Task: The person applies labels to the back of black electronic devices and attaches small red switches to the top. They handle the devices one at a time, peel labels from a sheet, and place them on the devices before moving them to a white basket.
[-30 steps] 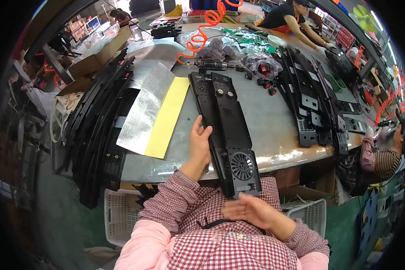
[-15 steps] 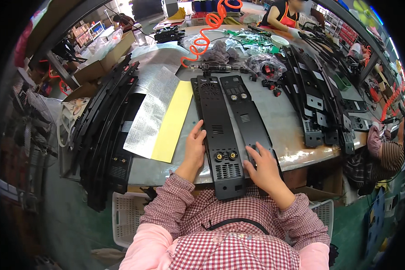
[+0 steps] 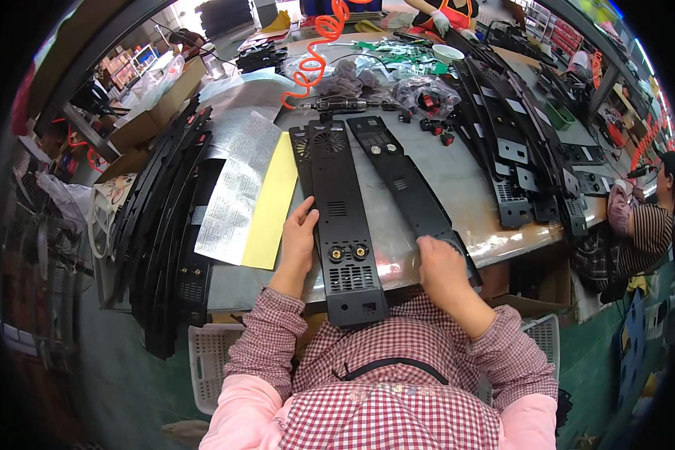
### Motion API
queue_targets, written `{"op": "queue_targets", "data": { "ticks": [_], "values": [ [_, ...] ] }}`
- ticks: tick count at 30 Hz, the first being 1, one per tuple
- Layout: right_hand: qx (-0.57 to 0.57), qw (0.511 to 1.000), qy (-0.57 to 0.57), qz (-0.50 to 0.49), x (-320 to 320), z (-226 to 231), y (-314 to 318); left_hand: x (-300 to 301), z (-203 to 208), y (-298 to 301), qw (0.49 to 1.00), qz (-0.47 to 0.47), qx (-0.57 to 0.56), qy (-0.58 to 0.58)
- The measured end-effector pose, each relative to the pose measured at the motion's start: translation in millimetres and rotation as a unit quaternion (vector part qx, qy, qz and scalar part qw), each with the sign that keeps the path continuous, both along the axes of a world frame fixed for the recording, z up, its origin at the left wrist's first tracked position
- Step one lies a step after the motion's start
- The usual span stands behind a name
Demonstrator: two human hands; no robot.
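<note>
A long black panel (image 3: 340,187) with a round vent, slots and two brass-coloured fittings lies lengthwise before me, its near end reaching over the table edge. Part of another black panel (image 3: 301,146) shows beneath its left side. My left hand (image 3: 297,238) grips the left edge of the upper panel, thumb on top, other fingers partly hidden. Slanting away on the right is a separate black panel (image 3: 401,182) with two silvery fittings near its far end. My right hand (image 3: 442,268) is closed over its near end, fingers curled round its edge and partly hidden.
Black panels are stacked at left (image 3: 157,217) and right (image 3: 506,135). A yellow-edged printed sheet (image 3: 268,217) lies left of my panels. Beyond them are a power screwdriver (image 3: 345,105), an orange coiled hose (image 3: 307,71) and a plastic bag (image 3: 427,97). A co-worker (image 3: 450,15) works across the table.
The right-hand panel has swung away from the other, its near end moving right. My right hand's spread fingers have curled closed on it. My left hand stays beside its panel.
</note>
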State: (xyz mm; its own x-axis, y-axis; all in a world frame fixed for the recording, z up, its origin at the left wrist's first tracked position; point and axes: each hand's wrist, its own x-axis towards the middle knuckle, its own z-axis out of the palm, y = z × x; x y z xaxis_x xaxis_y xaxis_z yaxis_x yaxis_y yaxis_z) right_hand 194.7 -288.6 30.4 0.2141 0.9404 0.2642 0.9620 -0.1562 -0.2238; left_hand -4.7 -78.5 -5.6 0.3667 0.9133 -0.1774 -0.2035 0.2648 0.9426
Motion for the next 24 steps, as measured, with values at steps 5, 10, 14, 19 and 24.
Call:
{"op": "queue_targets", "data": {
  "ticks": [5,10,14,19,24],
  "values": [
    [0.112,0.993,-0.021,-0.043,53,48,-16,3,24,-3,0.98,-0.001,0.111,0.163],
    [0.085,0.987,-0.132,-0.045,82,105,-38,18,58,-1,0.746,0.054,0.555,0.365],
    [0.083,0.958,-0.276,0.01,78,173,-62,72,136,-46,0.609,0.017,0.71,0.353],
    [0.187,0.908,-0.372,0.058,64,243,-81,107,151,-32,0.616,-0.18,0.744,0.185],
    [0.499,0.848,-0.177,-0.018,82,242,-73,119,181,-60,0.832,-0.154,0.531,0.05]
  ]
}}
